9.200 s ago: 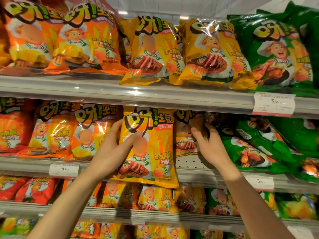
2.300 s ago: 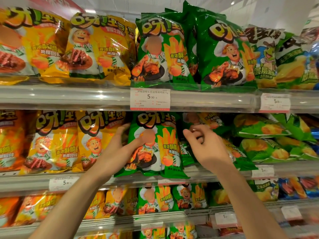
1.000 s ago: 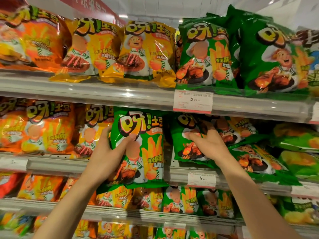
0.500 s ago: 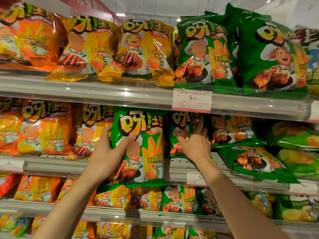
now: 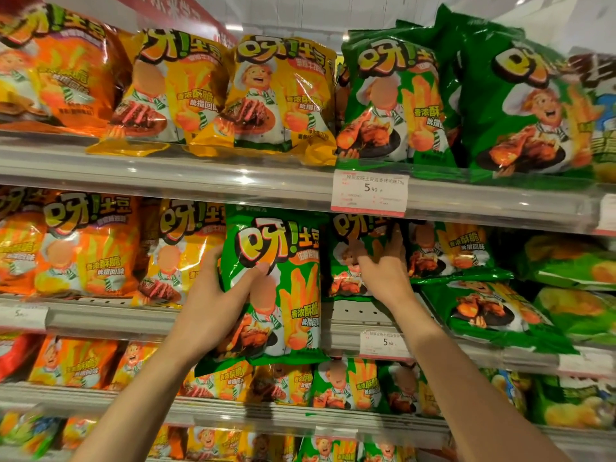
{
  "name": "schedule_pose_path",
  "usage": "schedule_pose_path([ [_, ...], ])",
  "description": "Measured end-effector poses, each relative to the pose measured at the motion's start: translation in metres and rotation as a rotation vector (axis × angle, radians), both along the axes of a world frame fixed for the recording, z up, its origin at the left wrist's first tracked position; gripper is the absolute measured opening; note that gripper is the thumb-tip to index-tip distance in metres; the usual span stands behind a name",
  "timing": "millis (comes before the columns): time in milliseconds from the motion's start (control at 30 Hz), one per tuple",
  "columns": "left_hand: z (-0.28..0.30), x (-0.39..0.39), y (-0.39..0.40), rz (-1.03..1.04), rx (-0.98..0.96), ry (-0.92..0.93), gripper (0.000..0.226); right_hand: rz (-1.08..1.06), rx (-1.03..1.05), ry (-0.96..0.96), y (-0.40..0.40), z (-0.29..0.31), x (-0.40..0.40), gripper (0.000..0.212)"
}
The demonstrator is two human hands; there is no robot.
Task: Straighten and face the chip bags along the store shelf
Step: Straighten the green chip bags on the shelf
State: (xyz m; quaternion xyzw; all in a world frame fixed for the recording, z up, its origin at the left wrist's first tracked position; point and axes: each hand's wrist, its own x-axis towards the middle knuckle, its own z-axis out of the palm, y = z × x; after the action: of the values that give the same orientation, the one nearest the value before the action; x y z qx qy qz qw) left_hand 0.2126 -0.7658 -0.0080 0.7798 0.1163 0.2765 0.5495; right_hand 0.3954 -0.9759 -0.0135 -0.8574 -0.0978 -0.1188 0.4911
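The left hand (image 5: 213,315) grips the glossy green foil chip bag (image 5: 276,288) by its left edge, thumb curled over the front, holding it upright in front of the middle metal shelf (image 5: 100,316). The right hand (image 5: 383,271) reaches farther in, fingers (image 5: 396,241) extended and slightly spread against a second green chip bag (image 5: 353,255) standing at the back; no grasp is evident. Orange and yellow bags at left stand faced. At right, a flat-lying green bag (image 5: 486,311) and its neighbours remain unstraightened.
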Motion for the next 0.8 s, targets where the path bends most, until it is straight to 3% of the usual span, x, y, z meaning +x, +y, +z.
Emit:
schedule_pose_path([
  [133,-0.004,0.008,-0.011,-0.032,-0.003,0.002,0.059,0.073,0.156,0.007,-0.015,0.009,-0.024,0.088],
  [300,-0.008,0.029,-0.041,-0.086,-0.005,-0.025,0.061,0.217,0.197,0.135,-0.025,0.009,-0.076,0.093],
  [400,-0.003,0.049,-0.067,-0.132,0.0,-0.015,0.06,0.236,0.219,0.215,-0.028,0.004,-0.073,0.058],
  [467,0.006,0.067,-0.079,-0.151,0.011,-0.014,0.053,0.188,0.23,0.17,-0.031,0.01,-0.06,0.048],
  [633,0.012,0.104,-0.098,-0.157,-0.048,-0.041,0.057,0.092,0.252,0.012,-0.032,0.019,-0.03,0.057],
  [800,-0.01,0.101,-0.109,-0.162,-0.062,-0.058,0.055,0.115,0.213,0.031,-0.031,-0.007,-0.031,0.075],
])
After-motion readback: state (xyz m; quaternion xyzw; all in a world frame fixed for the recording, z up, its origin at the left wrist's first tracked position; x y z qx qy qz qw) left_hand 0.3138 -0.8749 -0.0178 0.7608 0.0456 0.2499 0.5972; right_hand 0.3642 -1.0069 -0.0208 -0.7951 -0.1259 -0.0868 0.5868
